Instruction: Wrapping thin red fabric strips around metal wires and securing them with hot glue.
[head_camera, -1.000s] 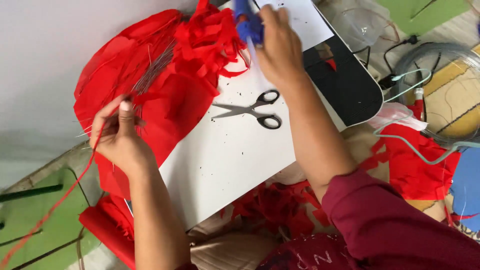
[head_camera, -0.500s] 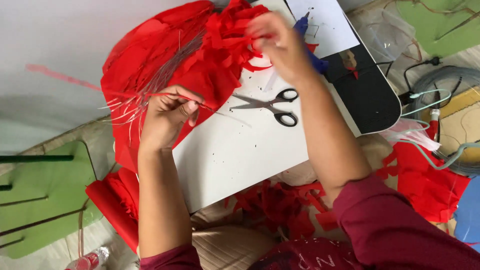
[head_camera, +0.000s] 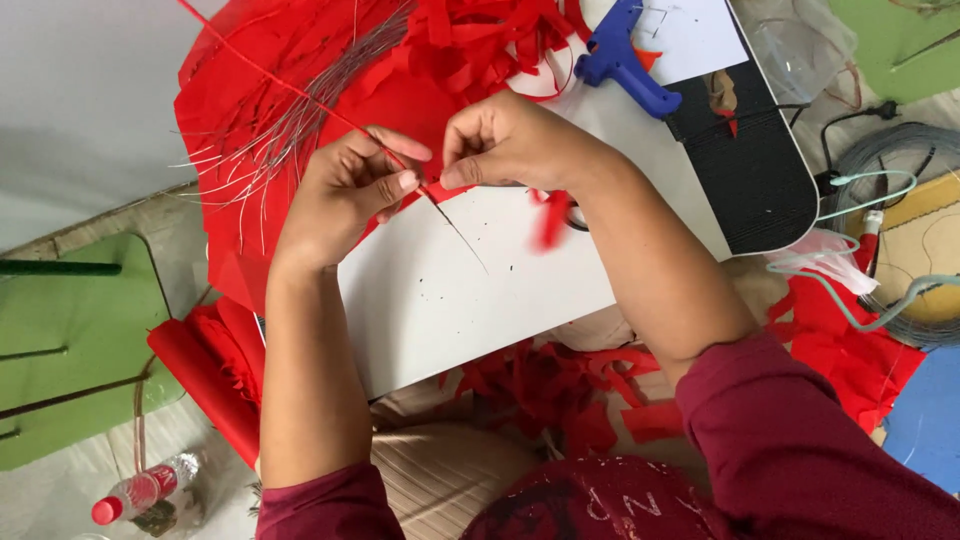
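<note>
Wire (head_camera: 455, 228), thin and partly wrapped in red paper, runs diagonally at centre frame, pinched by both hands above the white bench (head_camera: 480, 300). Lower left lies a plastic bottle (head_camera: 140, 492). Left hand (head_camera: 345, 195) closes fingers around the wrapped part; right hand (head_camera: 510, 145) pinches a red paper strip (head_camera: 550, 215) against it. Upper right rests a blue glue gun (head_camera: 620, 60).

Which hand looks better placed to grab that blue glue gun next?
Probably the right hand: it sits closer to the blue plastic glue gun, while the left hand pinches the thin red-wrapped wire.
</note>
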